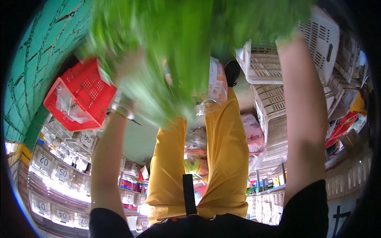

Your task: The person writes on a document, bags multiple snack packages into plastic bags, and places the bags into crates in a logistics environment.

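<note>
A large mass of leafy greens (170, 43), smeared by motion, fills the top of the view, its pale stems hanging toward the lower left. Both my arms are stretched up into it, and it is held clear of the floor. My left hand (130, 65) is a blur against the left side of the bunch, with a band (124, 108) at the wrist. Leaves cover nearly all of my right hand (291, 37) at the bunch's right end. The fingers of both hands are hidden or blurred.
On the left, a red perforated basket (85, 101) with clear plastic inside stands by a green brick wall (47, 51). White slatted crates (274, 97) are stacked at right. Clear bags of produce (216, 85) lie around my legs. Numbered bins (59, 170) line the lower left.
</note>
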`<state>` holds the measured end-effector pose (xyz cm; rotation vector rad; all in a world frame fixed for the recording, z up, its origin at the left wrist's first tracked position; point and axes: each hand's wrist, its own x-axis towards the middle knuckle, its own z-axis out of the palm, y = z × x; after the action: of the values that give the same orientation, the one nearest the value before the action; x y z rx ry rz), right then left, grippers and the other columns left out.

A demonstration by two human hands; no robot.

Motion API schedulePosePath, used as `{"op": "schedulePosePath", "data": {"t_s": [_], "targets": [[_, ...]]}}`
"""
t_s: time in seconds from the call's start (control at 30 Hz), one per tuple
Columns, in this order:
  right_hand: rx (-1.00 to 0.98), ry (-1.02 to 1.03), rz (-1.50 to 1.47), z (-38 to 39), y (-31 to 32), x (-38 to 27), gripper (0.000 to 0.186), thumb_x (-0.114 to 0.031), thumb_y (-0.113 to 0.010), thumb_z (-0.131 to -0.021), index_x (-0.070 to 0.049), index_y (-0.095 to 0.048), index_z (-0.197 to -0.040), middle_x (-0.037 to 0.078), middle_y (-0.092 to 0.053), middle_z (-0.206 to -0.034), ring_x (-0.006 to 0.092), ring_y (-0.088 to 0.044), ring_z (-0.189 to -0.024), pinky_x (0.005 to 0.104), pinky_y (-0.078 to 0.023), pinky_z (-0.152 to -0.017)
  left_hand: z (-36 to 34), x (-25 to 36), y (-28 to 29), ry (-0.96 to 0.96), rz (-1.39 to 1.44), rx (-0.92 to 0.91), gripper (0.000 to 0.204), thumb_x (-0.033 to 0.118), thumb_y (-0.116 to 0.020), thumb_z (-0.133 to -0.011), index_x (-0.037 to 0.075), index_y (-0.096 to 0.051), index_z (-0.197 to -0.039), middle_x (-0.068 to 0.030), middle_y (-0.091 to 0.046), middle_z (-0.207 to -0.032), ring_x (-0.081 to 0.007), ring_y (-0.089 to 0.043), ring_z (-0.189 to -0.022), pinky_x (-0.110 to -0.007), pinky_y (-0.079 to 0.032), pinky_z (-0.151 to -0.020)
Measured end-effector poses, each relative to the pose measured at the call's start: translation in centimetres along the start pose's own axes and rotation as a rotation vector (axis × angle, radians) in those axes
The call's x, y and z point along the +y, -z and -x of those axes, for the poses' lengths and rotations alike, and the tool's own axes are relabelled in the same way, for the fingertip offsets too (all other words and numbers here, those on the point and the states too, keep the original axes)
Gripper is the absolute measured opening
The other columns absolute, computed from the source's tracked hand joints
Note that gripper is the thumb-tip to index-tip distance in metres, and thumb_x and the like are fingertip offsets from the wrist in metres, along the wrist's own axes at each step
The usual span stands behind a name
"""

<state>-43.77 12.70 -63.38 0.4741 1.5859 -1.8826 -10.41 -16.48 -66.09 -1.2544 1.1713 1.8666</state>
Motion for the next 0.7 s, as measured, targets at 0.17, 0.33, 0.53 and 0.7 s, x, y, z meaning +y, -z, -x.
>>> {"op": "schedulePosePath", "data": {"t_s": [0.17, 0.33, 0.53, 0.7], "targets": [[0.376, 0.018, 0.245, 14.1, 6.0, 6.9, 0.019, -0.023, -0.050, -0.087, -0.005, -0.056, -0.086, 0.003, -0.054, -0.079, 0.0122, -0.051, -0.073, 0.0261, -0.045, -0.069, 2.0, -5.1, -14.6, 0.038, -0.059, 0.285, 0.099, 0.025, -0.073, -0.075, 0.008, -0.004, -0.144, -0.0170, -0.024, -0.143, -0.0282, -0.026, -0.132, -0.036, -0.027, -0.106], [0.210, -0.562, 0.345, 27.0, 0.3, 21.8, 0.047, -0.024, -0.069, -0.075, 0.002, -0.052, -0.110, 0.009, -0.056, -0.106, 0.0160, -0.054, -0.095, 0.0299, -0.043, -0.080, 3.6, -5.6, -17.0, -0.474, -0.661, 0.627, 0.043, 0.025, -0.051, -0.088, 0.001, -0.044, -0.124, -0.0175, -0.054, -0.109, -0.0322, -0.048, -0.106, -0.038, -0.038, -0.091], [0.460, -0.519, 0.364, 25.1, 0.7, 25.4, 0.031, -0.029, -0.052, -0.086, 0.001, -0.059, -0.093, 0.010, -0.061, -0.082, 0.0215, -0.055, -0.073, 0.0336, -0.042, -0.067, 4.2, -4.9, -14.2, -0.881, -0.999, 0.179, 0.027, 0.021, -0.040, -0.091, 0.001, -0.058, -0.091, -0.0115, -0.059, -0.083, -0.0231, -0.055, -0.071, -0.033, -0.045, -0.065], [0.191, -0.328, 0.064, 31.6, 3.9, 21.9, 0.023, -0.018, -0.051, -0.085, 0.002, -0.059, -0.093, 0.009, -0.059, -0.092, 0.0138, -0.052, -0.082, 0.0269, -0.041, -0.072, 8.2, -3.8, -15.0, -0.279, -0.403, -0.073, 0.026, 0.014, -0.037, -0.087, -0.004, -0.056, -0.091, -0.0120, -0.059, -0.076, -0.0159, -0.054, -0.070, -0.029, -0.044, -0.063]]}}
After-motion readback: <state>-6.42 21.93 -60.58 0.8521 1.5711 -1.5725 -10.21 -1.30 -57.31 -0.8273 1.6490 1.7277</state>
